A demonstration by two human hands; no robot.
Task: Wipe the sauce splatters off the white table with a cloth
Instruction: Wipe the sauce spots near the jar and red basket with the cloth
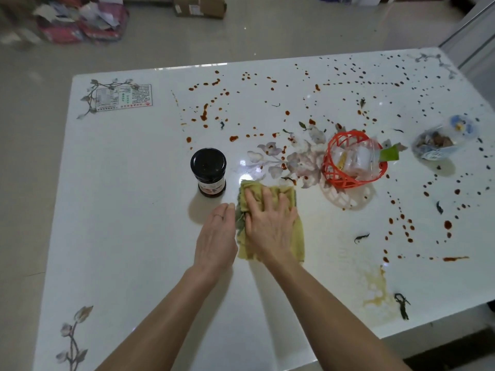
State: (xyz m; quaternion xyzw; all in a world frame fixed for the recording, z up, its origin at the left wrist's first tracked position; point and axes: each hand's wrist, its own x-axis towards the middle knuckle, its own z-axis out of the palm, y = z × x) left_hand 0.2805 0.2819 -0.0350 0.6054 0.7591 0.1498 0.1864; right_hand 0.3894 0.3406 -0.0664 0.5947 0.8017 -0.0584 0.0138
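- the left hand point(217, 236) lies flat with straight fingers at the left edge of the cloth point(297, 236), gripping nothing.
- the right hand point(267, 223) presses spread fingers onto the cloth, mid white table point(134, 223).
- the cloth is yellow-green, folded and rumpled; likely soft, light and limp, best driven under a flat palm.
- red-brown sauce splatters point(205, 113) dot the far and right areas.

Jar point(208, 172): upright, black lid on, red-and-white label, left of centre. Orange lattice basket point(345, 183): right of jar, well apart, tilted, holding clear plastic packets point(359, 156); green tab point(389, 154) sticking out at its right side. Clear bag point(442, 143): farther right, brownish contents. Printed card point(124, 97): flat, far-left corner. Glossy floor point(267, 36) beyond: cardboard box point(199, 6); pink heap of bags and papers point(80, 22).
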